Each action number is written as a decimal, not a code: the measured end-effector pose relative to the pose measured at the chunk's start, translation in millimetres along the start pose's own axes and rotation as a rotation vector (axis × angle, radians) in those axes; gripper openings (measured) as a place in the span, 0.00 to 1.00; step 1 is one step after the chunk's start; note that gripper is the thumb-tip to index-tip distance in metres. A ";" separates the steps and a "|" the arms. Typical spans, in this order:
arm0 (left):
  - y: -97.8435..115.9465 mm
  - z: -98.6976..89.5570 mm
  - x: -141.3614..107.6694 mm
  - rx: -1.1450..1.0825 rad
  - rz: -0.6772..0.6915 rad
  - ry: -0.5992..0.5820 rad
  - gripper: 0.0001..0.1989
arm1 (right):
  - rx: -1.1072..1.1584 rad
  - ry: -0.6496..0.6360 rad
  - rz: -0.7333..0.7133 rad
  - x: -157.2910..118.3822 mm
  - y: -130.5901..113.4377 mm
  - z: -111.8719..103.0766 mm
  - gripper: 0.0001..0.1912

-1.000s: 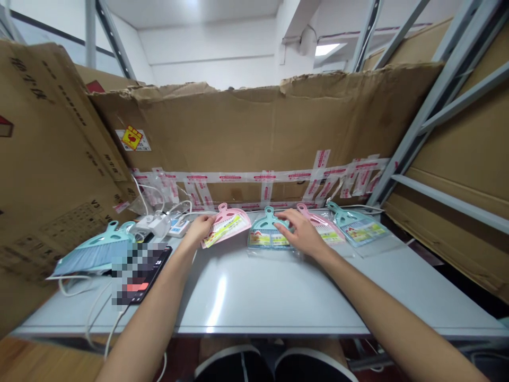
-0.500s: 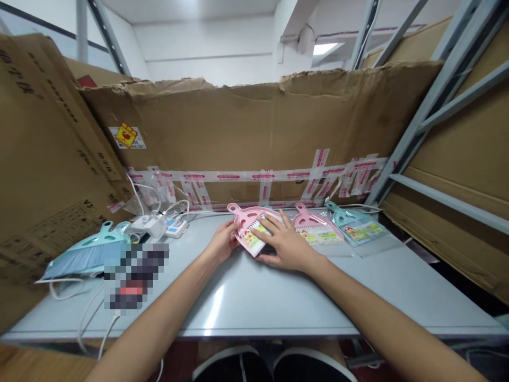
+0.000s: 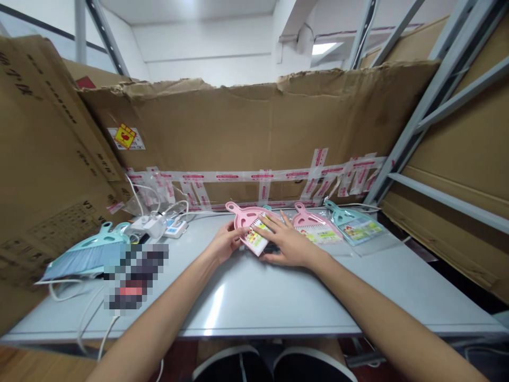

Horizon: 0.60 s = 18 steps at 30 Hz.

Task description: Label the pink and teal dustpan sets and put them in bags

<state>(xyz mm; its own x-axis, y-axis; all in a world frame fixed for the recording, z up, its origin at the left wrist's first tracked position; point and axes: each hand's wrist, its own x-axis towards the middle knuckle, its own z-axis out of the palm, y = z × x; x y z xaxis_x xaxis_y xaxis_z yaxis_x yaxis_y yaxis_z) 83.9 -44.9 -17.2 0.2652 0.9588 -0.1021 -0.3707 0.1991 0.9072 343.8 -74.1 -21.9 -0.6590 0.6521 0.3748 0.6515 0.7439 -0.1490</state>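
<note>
A pink dustpan (image 3: 248, 215) with a white-bristled brush and a printed card (image 3: 259, 240) stands tilted near the middle of the table. My left hand (image 3: 227, 243) grips its left side, the thumb across the front near the card; the other fingers are partly hidden behind. On the card's right side lies my right hand (image 3: 288, 241), its fingers spread and the thumb lower, by the bottom corner. Just right of it rests another pink dustpan set (image 3: 318, 225) in clear wrapping. Beyond that lies a wrapped teal dustpan set (image 3: 356, 225).
A teal dustpan with blue-bristled brush (image 3: 89, 252) lies on the left. White plugs and a power strip (image 3: 175, 227) with cables sit at the back left, near a blurred-out dark object (image 3: 137, 276). Cardboard walls (image 3: 222, 132) and metal shelf posts (image 3: 409, 132) enclose the grey table (image 3: 278, 307).
My left thumb has come forward over the front of the pink dustpan set. The printed card has turned a little, and more of it is covered. My right hand stays nearly in place.
</note>
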 end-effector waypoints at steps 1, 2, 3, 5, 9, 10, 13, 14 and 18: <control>0.2 0.0 -0.4 0.008 0.001 -0.005 0.27 | 0.003 0.003 -0.003 -0.2 0.5 0.9 0.49; 0.2 -0.1 -0.7 0.015 0.002 -0.009 0.28 | 0.005 0.007 -0.008 -0.4 1.1 1.9 0.49; 0.1 -0.3 -0.7 0.021 0.004 -0.009 0.28 | 0.005 0.012 -0.013 -0.5 1.6 2.7 0.48; -0.6 -0.8 -0.3 0.037 0.009 -0.005 0.29 | 0.003 0.020 -0.020 -0.8 2.2 3.2 0.48; -2.3 -2.3 2.1 0.065 0.010 0.018 0.28 | -0.003 0.070 -0.018 -1.3 0.9 -1.2 0.47; -2.7 -2.7 2.8 0.065 0.012 0.032 0.27 | 0.006 0.108 -0.006 -1.2 0.2 -2.6 0.47; -3.6 -2.9 4.6 0.048 0.049 0.085 0.27 | 0.145 0.297 0.112 0.6 -1.2 -2.5 0.47; -3.8 -2.6 4.8 0.038 0.067 0.100 0.28 | 0.244 0.384 0.184 2.2 -1.3 -0.3 0.48; -4.7 2.0 3.0 -0.015 0.124 0.116 0.31 | 0.843 0.639 0.534 13.0 -1.7 15.1 0.59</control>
<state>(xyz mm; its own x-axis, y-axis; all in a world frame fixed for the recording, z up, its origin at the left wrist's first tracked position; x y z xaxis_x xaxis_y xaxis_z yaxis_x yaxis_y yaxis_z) 88.3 -43.4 -20.9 0.1129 0.9929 -0.0372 -0.4077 0.0804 0.9096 328.5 -64.7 -30.6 0.0847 0.8961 0.4358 0.1764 0.4170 -0.8916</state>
